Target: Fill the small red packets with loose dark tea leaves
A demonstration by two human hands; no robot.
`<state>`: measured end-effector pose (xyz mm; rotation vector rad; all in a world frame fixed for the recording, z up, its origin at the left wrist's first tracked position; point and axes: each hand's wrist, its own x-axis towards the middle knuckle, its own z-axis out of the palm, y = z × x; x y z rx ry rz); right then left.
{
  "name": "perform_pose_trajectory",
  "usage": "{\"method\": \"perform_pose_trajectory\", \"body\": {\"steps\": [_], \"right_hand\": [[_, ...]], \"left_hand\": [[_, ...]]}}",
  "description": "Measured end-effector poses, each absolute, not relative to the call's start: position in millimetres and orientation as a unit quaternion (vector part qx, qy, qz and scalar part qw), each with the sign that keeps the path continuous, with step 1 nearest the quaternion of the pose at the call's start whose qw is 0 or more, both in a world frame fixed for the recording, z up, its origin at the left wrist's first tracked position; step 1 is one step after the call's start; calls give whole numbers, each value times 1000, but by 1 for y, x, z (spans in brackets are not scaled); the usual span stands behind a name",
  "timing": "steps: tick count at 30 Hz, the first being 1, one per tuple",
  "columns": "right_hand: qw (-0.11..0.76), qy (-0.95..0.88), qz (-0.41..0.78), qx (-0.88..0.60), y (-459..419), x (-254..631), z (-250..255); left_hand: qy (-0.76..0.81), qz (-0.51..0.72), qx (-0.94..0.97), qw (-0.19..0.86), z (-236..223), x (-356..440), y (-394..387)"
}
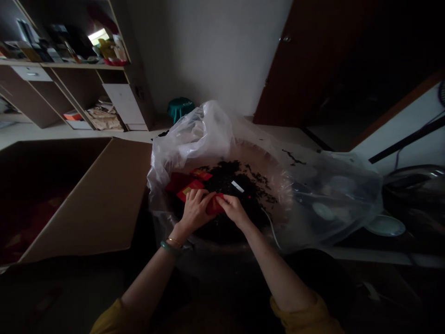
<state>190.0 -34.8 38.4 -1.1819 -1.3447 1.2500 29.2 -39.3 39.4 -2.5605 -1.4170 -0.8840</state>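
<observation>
A small red packet (214, 204) is held between my two hands over a plastic-lined container. My left hand (195, 209), with a bangle at the wrist, is closed on its left side. At its right edge my right hand (233, 208) pinches it. Beyond my left hand lie more red packets (189, 187) with gold marks. Dark loose leaf-like bits (229, 171), perhaps tea, are heaped in the container, and a small white strip (238, 186) rests on them. Clear plastic sheeting (208, 130) drapes around the rim.
To the left stands an open cardboard box (93, 199) with red things inside. A green bin (181, 108) is by the wall. Shelving (125, 102) fills the back left. A white cable (273, 227) runs along the container's right side, and a pale dish (385, 226) sits farther right.
</observation>
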Motion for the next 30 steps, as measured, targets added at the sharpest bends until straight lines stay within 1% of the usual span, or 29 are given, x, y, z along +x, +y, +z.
{"method": "perform_pose_trajectory", "body": {"steps": [4, 7, 12, 16, 18, 20, 21, 23, 24, 25, 26, 27, 29, 30], "right_hand": [[420, -528, 569, -470, -33, 193, 36], [412, -506, 587, -480, -33, 195, 33], [392, -527, 594, -465, -34, 197, 34], [369, -567, 591, -440, -36, 196, 43], [352, -597, 591, -413, -37, 195, 48], [359, -619, 573, -399, -41, 197, 52], [379, -626, 545, -409, -43, 198, 53], [422, -656, 436, -450, -49, 204, 51], [424, -689, 365, -461, -52, 207, 48], [402, -737, 293, -458, -55, 211, 44], [355, -793, 229, -438, -59, 213, 39], [289, -849, 176, -406, -61, 215, 34], [154, -923, 104, -338, -63, 214, 23], [105, -939, 78, -317, -63, 211, 17]], "left_hand": [[-457, -271, -847, 33, 35, 31, -40], [-456, -265, -849, 16, 39, 31, -38], [-458, -234, -858, -13, 46, 29, -35], [-471, -217, -854, -33, 43, 30, -36], [-475, -226, -849, -54, 39, 29, -36], [-481, -257, -835, -79, 35, 25, -35], [-487, -278, -823, -91, 34, 22, -33], [-506, -320, -793, -114, 33, 14, -31], [-515, -341, -777, -126, 33, 10, -29], [-522, -361, -761, -136, 34, 6, -28], [-528, -379, -746, -146, 35, 2, -27], [-533, -395, -732, -155, 36, -1, -26], [-544, -415, -710, -169, 39, -5, -26], [-548, -419, -703, -174, 40, -6, -26]]}}
